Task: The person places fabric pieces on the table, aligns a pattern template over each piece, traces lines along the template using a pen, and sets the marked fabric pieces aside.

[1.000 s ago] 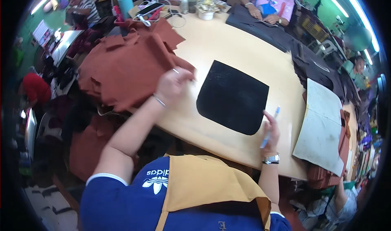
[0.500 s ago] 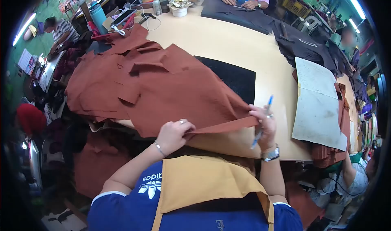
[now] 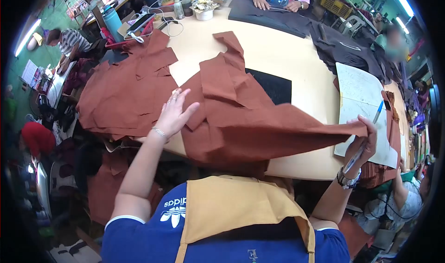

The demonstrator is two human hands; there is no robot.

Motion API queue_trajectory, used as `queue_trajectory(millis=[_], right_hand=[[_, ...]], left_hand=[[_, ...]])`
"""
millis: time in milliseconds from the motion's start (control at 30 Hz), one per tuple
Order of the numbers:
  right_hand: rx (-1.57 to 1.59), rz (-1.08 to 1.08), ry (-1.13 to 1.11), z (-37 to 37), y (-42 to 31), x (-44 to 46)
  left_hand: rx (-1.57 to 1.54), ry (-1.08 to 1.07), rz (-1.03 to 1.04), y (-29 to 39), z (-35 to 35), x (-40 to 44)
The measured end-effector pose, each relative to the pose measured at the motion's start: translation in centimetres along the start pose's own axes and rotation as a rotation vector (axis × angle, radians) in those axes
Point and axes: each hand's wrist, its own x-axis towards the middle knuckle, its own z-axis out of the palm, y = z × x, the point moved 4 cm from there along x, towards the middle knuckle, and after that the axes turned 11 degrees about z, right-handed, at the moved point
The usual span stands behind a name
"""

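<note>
A large reddish-brown sheet (image 3: 259, 128) lies across the middle of the table, its right end pulled up off the surface. My right hand (image 3: 363, 141) is closed on that end and also holds a blue-tipped pen (image 3: 354, 158). My left hand (image 3: 173, 111), fingers spread, is over the gap between this sheet and the pile of reddish-brown pieces (image 3: 125, 96) at the left. Part of a black panel (image 3: 276, 87) shows behind the sheet; the rest of it is covered.
Beyond the table (image 3: 269, 45) a person's hands (image 3: 273, 5) rest at dark material. A white bowl (image 3: 204, 11), a blue bottle (image 3: 111, 19) and cables stand at the back left. A pale grey board (image 3: 361, 105) lies on stacked brown pieces at the right.
The sheet has been pulled off the pile to the right, over the black panel. My right hand has moved right with its end. My left hand has let go and moved up and left.
</note>
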Motion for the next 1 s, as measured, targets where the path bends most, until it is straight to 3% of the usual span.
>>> queue_trajectory(millis=[33,133,200,333,400,467,533,700,767,867,1000], right_hand=[[0.031,-0.011,0.043,-0.6,0.7,-0.4],[-0.043,-0.053,0.18,-2.8,1.4,-1.6],[-0.122,-0.025,0.308,-5.5,2.7,-2.3],[0.361,0.294,-0.048,-10.0,-0.6,0.6],[0.152,0.215,0.112,-11.2,-0.8,1.4],[-0.517,-0.116,0.599,-12.5,-1.1,1.1],[-0.369,0.02,0.611,-13.5,0.3,1.2],[-0.295,0.053,0.517,-13.5,3.2,0.9],[-0.435,0.039,0.524,-12.5,2.3,1.0],[-0.516,0.027,0.489,-12.5,2.2,1.3],[-0.718,-0.067,0.551,-13.5,1.5,1.4]], left_hand=[[0.178,0.058,-0.159,-1.0,1.4,0.8],[0.539,0.036,-0.175,-1.6,5.1,3.5],[0.46,0.101,-0.061,-0.9,6.2,4.3],[0.315,0.14,0.119,-0.8,7.7,5.6],[0.237,0.172,0.153,-1.1,8.0,6.1],[0.398,0.376,0.1,-0.6,7.4,5.8],[0.498,0.447,0.029,-0.7,6.7,5.6],[0.34,0.21,0.009,-0.3,6.0,6.4],[0.261,0.105,0.031,-0.3,5.9,7.0],[-0.096,0.37,0.136,-3.1,4.1,7.6],[0.044,0.629,0.146,-3.6,-8.0,5.8]])
